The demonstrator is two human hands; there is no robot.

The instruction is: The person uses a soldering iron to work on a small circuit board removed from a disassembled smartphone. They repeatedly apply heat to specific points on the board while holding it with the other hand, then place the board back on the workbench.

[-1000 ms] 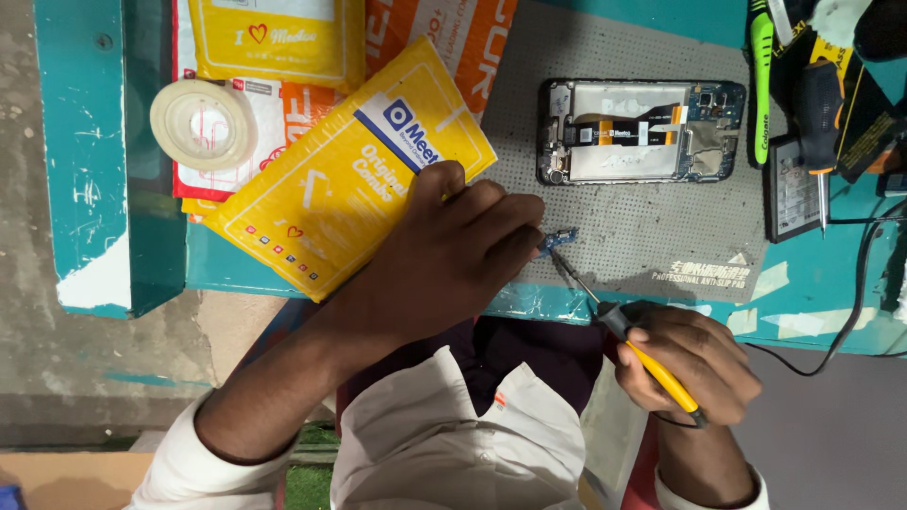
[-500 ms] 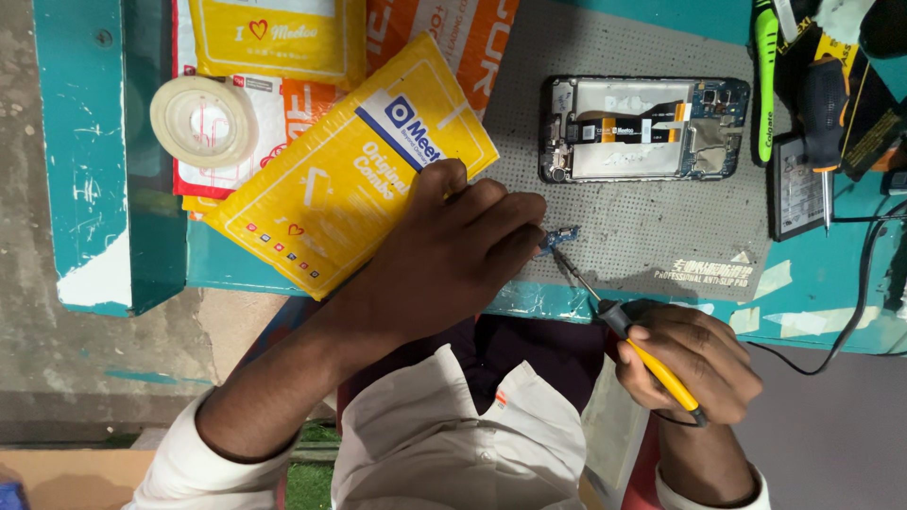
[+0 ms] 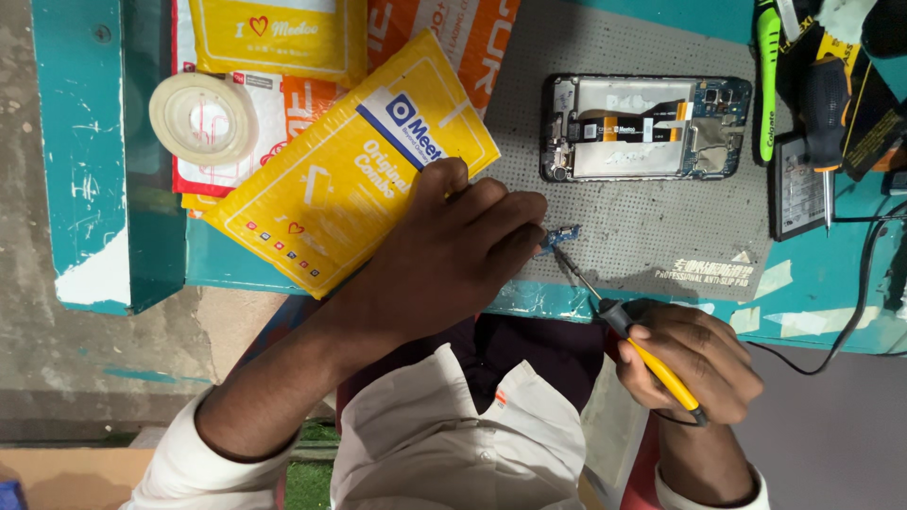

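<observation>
We should keep our left hand (image 3: 444, 264) pinching the small blue circuit board (image 3: 564, 233) flat while our right hand (image 3: 694, 364), closed around the soldering iron (image 3: 628, 331), touches its tip lightly.

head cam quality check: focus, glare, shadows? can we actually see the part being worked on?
Head view: sharp overall, no motion blur. Lighting even and soft, a dim shadow under the left hand. Mild sheen on the yellow envelope and tape roll, nothing blown out. The small blue part at the soldering iron tip is tiny, half hidden by fingers. The right hand is darker, near the frame bottom.
</observation>
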